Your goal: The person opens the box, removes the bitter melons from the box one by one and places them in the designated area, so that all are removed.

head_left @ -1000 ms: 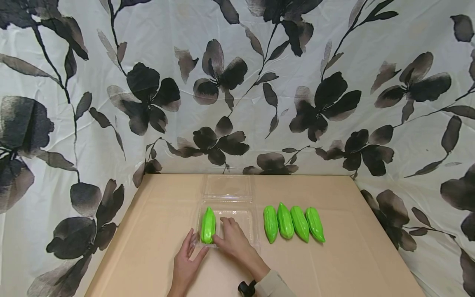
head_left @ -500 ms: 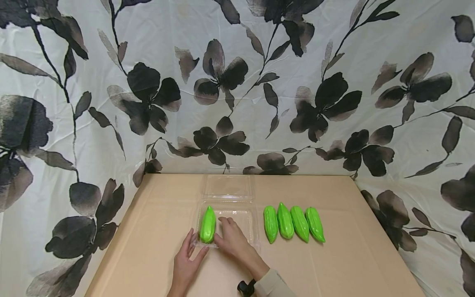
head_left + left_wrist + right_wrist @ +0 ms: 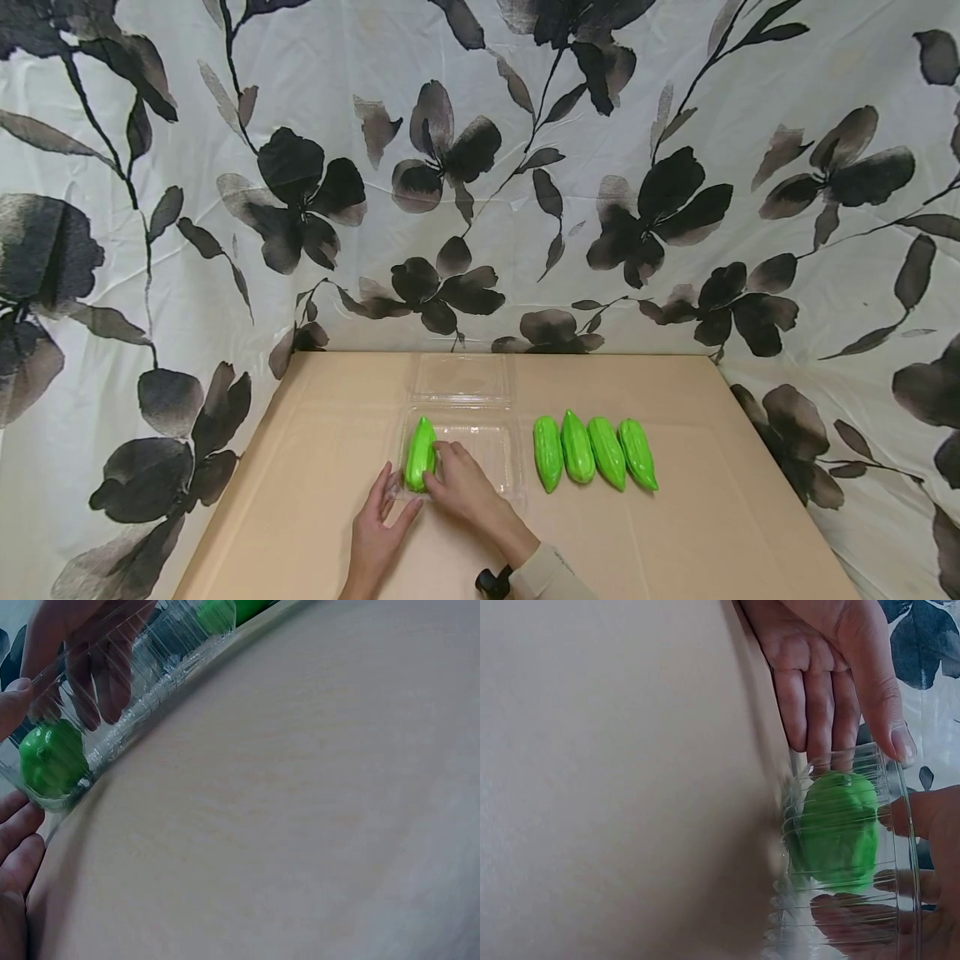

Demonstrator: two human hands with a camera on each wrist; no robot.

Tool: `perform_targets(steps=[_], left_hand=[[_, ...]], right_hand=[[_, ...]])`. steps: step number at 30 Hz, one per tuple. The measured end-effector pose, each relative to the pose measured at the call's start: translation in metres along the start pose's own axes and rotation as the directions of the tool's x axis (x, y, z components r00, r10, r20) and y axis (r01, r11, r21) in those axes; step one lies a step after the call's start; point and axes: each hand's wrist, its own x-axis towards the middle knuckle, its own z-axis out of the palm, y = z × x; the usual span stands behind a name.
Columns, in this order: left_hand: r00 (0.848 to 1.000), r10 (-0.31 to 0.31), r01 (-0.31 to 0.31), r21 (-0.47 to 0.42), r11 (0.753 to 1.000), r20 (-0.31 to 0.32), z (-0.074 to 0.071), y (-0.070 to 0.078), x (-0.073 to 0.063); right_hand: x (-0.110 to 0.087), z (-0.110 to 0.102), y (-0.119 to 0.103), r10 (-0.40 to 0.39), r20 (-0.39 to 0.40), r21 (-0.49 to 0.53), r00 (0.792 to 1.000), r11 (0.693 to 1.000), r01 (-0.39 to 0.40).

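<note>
A glossy green, ridged, cucumber-shaped vegetable (image 3: 420, 457) lies lengthwise along the left side of a clear plastic clamshell container (image 3: 487, 429). My left hand (image 3: 375, 533) is at the container's front left corner, its thumb by the front rim and its fingers along the left wall. Inside the container, my right hand (image 3: 468, 492) touches the vegetable's right side with its fingertips and thumb. Through the clear wall in the right wrist view, the vegetable (image 3: 840, 829) shows between both hands. The left wrist view shows its near end (image 3: 52, 757) close to the corner.
The container's lid (image 3: 460, 379) lies folded back behind it. Several similar green vegetables stand in a row to the right, one of them (image 3: 577, 450) near the middle. All rest on a tan board (image 3: 697, 533). A floral cloth (image 3: 525, 208) hangs behind the board.
My right hand has shifted slightly left, against the side of the vegetable. The vegetable's angle has changed a little. My left hand stays at the container's corner.
</note>
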Motion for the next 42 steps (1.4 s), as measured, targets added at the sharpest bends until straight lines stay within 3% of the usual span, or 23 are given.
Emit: perform_targets(steps=[16, 32, 42], left_hand=[[1.000, -0.017, 0.017, -0.021, 1.000, -0.004, -0.001, 0.001, 0.000], [1.000, 0.002, -0.002, -0.042, 0.999, -0.004, -0.003, -0.002, -0.001], [1.000, -0.030, 0.030, -0.025, 0.999, -0.006, -0.004, -0.001, 0.000]], right_hand=[[0.003, 0.003, -0.004, -0.049, 0.003, -0.023, 0.999, 0.998, 0.049], [0.008, 0.011, -0.009, 0.027, 0.047, -0.014, 0.999, 1.000, -0.026], [0.010, 0.013, -0.011, 0.048, 0.005, -0.023, 0.999, 0.999, -0.048]])
